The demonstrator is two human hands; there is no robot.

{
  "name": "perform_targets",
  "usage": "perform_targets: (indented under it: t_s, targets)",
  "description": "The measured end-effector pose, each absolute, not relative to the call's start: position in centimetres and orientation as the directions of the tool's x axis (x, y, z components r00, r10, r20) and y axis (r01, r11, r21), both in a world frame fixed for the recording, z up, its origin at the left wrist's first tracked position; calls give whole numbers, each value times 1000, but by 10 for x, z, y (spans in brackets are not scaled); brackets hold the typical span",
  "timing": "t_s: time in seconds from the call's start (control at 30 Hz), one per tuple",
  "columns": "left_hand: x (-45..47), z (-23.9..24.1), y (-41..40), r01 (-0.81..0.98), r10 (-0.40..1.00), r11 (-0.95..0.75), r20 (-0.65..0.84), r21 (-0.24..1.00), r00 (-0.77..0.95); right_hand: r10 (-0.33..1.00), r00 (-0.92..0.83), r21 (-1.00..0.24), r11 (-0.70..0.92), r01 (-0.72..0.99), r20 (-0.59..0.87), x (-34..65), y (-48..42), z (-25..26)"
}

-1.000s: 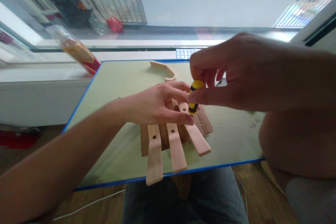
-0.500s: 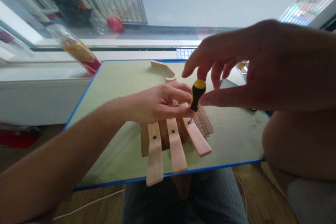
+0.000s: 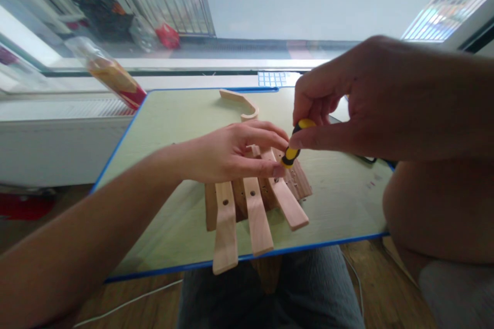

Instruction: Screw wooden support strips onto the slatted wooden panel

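My right hand [image 3: 343,113] is closed on the yellow and black handle of a short screwdriver [image 3: 293,151], which leans with its top to the right. My left hand [image 3: 247,151] reaches over the wood, thumb and fingertips pinching the screwdriver's lower end. Below that end, a screw [image 3: 276,180] sits in the right-hand pale wooden strip [image 3: 291,209]. Two more strips, a middle one [image 3: 259,226] and a left one [image 3: 225,239], each have a dark screw or hole. All three lie across a brown grooved wooden board [image 3: 303,180], partly hidden by my left hand.
A curved wooden hook piece [image 3: 243,100] lies at the back of the green, blue-edged table [image 3: 170,118]. A dark flat device [image 3: 366,158] is partly hidden behind my right hand. Beyond the left corner leans a plastic-wrapped package [image 3: 116,77]; a window stands behind.
My right hand has closed its spread fingers around the screwdriver handle. The screwdriver has tipped from nearly upright toward the right. My left hand and the wooden pieces stay about where they were.
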State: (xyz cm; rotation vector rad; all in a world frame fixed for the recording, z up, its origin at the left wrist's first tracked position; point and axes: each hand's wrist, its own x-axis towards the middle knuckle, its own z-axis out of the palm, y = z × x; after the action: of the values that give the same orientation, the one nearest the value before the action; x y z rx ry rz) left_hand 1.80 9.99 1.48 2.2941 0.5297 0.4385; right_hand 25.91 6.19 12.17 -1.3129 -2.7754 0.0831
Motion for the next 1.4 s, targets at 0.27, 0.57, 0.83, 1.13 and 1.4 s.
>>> perform_targets:
  t_s: [0.27, 0.57, 0.83, 1.13, 1.4]
  targets:
    - [16, 20, 95, 265, 480, -765, 245, 587, 842, 735, -673, -76, 678, 731, 84, 258, 60, 121]
    - [24, 13, 89, 176, 516, -710, 335, 682, 788, 701, -695, -70, 711, 700, 162, 256, 68, 112]
    - [24, 14, 90, 157, 514, -659, 288, 735, 808, 687, -711, -154, 726, 670, 148, 264, 67, 117]
    - [23, 16, 91, 207, 513, -642, 213, 738, 831, 630, -769, -187, 772, 607, 106, 273, 67, 122]
    - [25, 14, 93, 246, 526, -672, 216, 698, 823, 765, -635, 13, 637, 771, 111, 257, 66, 120]
